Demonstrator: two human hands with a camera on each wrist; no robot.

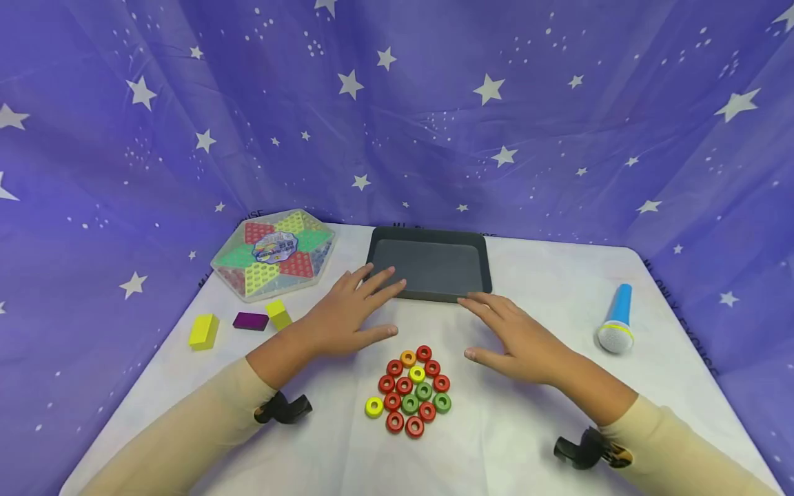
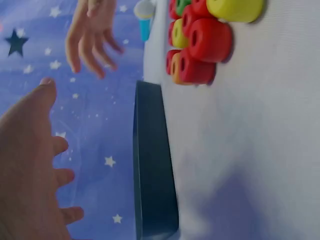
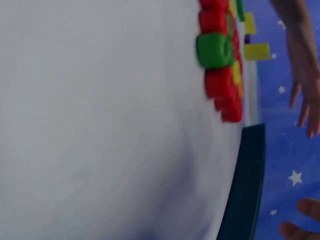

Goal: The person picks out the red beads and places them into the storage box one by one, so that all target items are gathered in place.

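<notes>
Both hands hover flat over the white bench, fingers straight and spread, holding nothing. The left hand [image 1: 350,313] has its fingertips over the near-left corner of the dark grey tray [image 1: 428,238], the right hand [image 1: 517,337] over its near edge. Between the two hands, just nearer the person, sits a tight cluster of small rings [image 1: 411,390]: mostly red, a few green, some yellow, one orange, all lying flat with round holes. The tray is shallow, rectangular, with rounded corners.
</notes>
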